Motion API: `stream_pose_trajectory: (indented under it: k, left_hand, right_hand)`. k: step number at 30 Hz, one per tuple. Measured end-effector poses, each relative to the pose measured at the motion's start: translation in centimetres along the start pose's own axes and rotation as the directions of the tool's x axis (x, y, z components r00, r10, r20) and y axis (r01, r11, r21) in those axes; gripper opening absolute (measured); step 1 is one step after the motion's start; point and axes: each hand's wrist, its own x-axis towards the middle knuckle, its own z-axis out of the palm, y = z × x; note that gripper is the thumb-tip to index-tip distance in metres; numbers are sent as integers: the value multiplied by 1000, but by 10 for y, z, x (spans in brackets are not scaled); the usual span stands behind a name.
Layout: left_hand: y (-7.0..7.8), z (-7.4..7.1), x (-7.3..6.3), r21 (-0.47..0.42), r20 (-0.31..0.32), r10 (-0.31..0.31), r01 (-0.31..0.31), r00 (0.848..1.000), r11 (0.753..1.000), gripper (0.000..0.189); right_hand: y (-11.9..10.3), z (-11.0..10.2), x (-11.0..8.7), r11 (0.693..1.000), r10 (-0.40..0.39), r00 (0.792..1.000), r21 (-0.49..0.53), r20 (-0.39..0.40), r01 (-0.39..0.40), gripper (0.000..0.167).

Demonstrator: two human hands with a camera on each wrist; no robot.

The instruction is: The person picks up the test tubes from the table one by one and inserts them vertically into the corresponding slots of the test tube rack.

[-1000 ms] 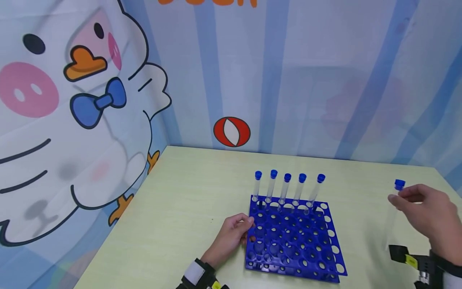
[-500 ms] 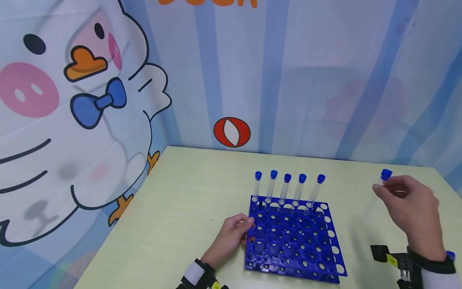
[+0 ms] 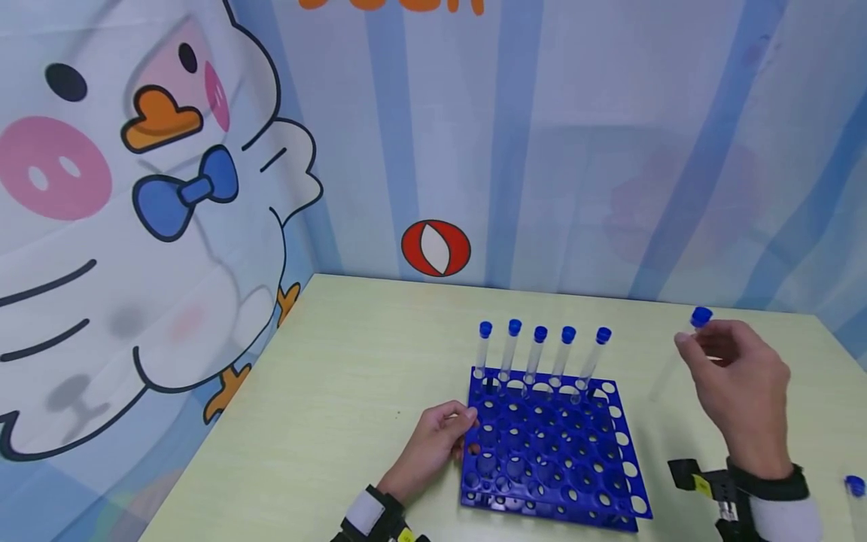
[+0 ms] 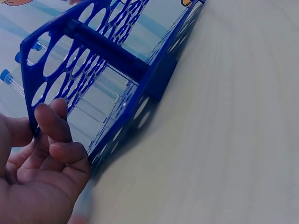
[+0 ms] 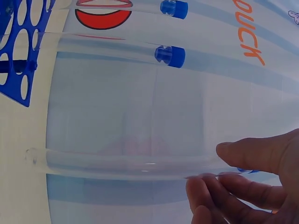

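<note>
A blue test tube rack point(image 3: 552, 493) stands on the table, with several blue-capped clear test tubes point(image 3: 533, 357) upright along its back row. My left hand point(image 3: 433, 444) grips the rack's left edge; in the left wrist view, thumb and fingers pinch the rim of the upper plate point(image 4: 29, 79). To the right of the rack, my right hand point(image 3: 741, 395) pinches another test tube point(image 5: 121, 164) just under its blue cap point(image 3: 701, 317). This tube hangs above the table, its lower end tilted slightly toward the rack. Fingers partly cover its cap in the right wrist view.
Another blue-capped tube point(image 3: 856, 489) is at the right edge of the head view, beyond my right wrist. A light wooden table point(image 3: 325, 361) carries everything. Behind it hangs a blue-striped cloth backdrop point(image 3: 576, 188) with a cartoon duck point(image 3: 169, 301).
My right hand has moved left and slightly away from me with the test tube, closer to the rack. The tube at the right edge has come into view. The left hand and rack stay still.
</note>
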Motion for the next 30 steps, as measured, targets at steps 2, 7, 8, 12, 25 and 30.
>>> stream_pose_trajectory:
  k: [2, 7, 8, 12, 25, 30]
  left_hand:
    - [0, 0, 0, -1, 2, 2, -2, 1000, 1000, 33]
    - [-2, -1, 0, -8, -2, -3, 3, 1000, 1000, 33]
    - [-2, -1, 0, -7, -4, -3, 3, 1000, 1000, 33]
    - [-2, -1, 1, 1, -9, -6, 6, 1000, 1000, 33]
    - [-1, -1, 0, 22, -12, 13, -13, 1000, 1000, 34]
    - [-1, -1, 0, 14, -6, 9, -9, 1000, 1000, 33]
  right_hand:
    - [0, 4, -1, 999, -28, 999, 23, -21, 28, 33]
    - [1, 14, -3, 993, -87, 995, 71, -50, 90, 31]
    - [0, 16, -3, 991, -99, 993, 80, -57, 104, 30]
    - [-3, 22, -5, 983, -139, 988, 112, -74, 146, 28]
    - [-2, 39, -9, 963, -221, 974, 146, -49, 226, 25]
    - [-1, 44, -10, 972, -202, 979, 121, -14, 203, 26]
